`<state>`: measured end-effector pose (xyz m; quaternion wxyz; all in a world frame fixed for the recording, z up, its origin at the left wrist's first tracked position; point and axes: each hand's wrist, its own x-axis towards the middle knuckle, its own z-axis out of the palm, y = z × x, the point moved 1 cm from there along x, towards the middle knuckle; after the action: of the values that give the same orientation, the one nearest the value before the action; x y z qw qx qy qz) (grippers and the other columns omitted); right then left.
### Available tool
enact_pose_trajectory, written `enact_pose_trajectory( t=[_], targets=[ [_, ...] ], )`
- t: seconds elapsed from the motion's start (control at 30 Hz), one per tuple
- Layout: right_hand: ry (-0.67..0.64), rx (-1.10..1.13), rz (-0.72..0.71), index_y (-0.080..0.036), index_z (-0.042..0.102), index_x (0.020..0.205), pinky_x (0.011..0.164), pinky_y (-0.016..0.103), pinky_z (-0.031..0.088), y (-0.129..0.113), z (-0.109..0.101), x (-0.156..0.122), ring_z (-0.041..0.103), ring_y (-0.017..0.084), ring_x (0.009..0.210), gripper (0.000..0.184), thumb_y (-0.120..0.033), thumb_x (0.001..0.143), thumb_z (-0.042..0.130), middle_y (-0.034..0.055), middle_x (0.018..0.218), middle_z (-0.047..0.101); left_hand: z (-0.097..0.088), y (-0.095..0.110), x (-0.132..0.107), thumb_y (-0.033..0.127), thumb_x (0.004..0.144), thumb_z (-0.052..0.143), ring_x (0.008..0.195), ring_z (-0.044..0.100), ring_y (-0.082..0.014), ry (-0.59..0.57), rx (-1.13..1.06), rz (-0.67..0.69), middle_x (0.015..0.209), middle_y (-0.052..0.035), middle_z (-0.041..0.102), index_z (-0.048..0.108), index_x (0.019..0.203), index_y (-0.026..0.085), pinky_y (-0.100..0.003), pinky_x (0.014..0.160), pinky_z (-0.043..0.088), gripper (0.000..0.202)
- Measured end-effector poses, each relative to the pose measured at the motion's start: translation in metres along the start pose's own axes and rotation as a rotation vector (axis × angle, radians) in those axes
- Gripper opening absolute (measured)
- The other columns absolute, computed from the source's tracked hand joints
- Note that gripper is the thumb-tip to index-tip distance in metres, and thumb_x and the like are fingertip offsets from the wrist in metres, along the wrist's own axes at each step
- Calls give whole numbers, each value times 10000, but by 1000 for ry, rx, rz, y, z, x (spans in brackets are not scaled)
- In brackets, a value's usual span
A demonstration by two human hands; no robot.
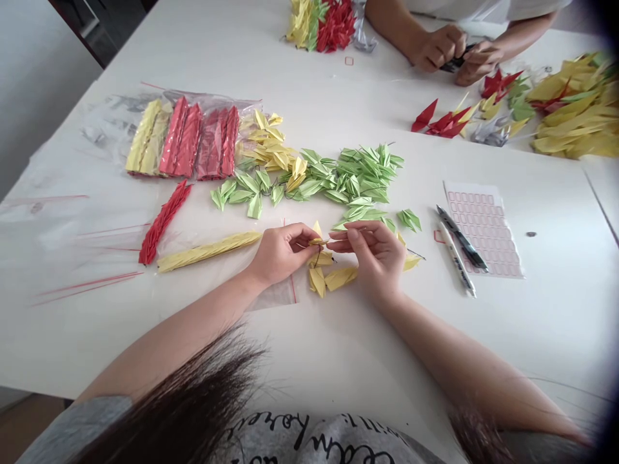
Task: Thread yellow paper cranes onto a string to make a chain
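Observation:
Between the thumb and fingers of my left hand (290,250) is a small yellow folded paper piece (316,241). My right hand (374,254) is closed in a pinch just to its right, fingertips close to that piece; whatever it grips is too thin to make out. A dark thread shows below my left fingertips. Several more yellow folded pieces (341,278) lie on the table under and between my hands, partly hidden by the right one. Beyond my fingers spreads a pile of green folded paper pieces (365,174).
Loose yellow pieces (271,145) and bagged red and yellow bundles (181,138) lie left of the green pile. A yellow stack (207,251) is beside my left wrist. Pens (461,238) rest by a label sheet (503,241). Across the table, another person's hands (459,55) hold something dark.

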<state>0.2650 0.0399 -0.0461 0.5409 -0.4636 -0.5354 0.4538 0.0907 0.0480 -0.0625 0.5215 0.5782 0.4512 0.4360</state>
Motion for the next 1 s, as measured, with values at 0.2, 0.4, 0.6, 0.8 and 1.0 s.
enact_pose_trajectory(
  t=[0.2, 0.4, 0.6, 0.8, 1.0],
  targets=[
    [9, 65, 75, -200, 646, 911, 631, 315, 662, 4, -1, 4, 762, 193, 685, 258, -439, 855, 723, 35, 792, 774, 0, 0, 0, 307, 769, 738, 742, 694, -155, 6, 26, -1, 826, -48, 741, 698, 835, 147, -270, 725, 576, 178],
    [-7, 110, 152, -200, 620, 893, 575, 277, 640, 6, -1, 5, 761, 193, 669, 326, -486, 812, 753, 29, 775, 769, 0, 1, 1, 305, 774, 730, 741, 693, -156, 15, 35, 7, 821, -49, 741, 693, 818, 148, -272, 728, 578, 167],
    [-30, 142, 192, -199, 594, 900, 545, 248, 620, 9, -2, 6, 762, 188, 679, 312, -466, 831, 740, 34, 795, 773, 0, -1, 1, 300, 767, 734, 730, 685, -149, 22, 25, 12, 808, -49, 737, 693, 809, 145, -258, 708, 567, 166],
    [-29, 163, 232, -208, 569, 902, 511, 244, 603, 13, -4, 8, 757, 189, 662, 321, -471, 829, 738, 28, 786, 767, 0, 0, 1, 306, 763, 737, 725, 681, -151, 26, 31, 11, 795, -46, 736, 697, 801, 149, -262, 706, 568, 166],
    [-41, 124, 125, -227, 535, 942, 541, 252, 609, 13, -6, 9, 742, 172, 686, 292, -485, 890, 662, 1, 762, 726, -1, -2, 1, 371, 749, 761, 711, 688, -171, 24, -6, -41, 766, -53, 741, 709, 768, 147, -286, 698, 570, 231]
  ],
)
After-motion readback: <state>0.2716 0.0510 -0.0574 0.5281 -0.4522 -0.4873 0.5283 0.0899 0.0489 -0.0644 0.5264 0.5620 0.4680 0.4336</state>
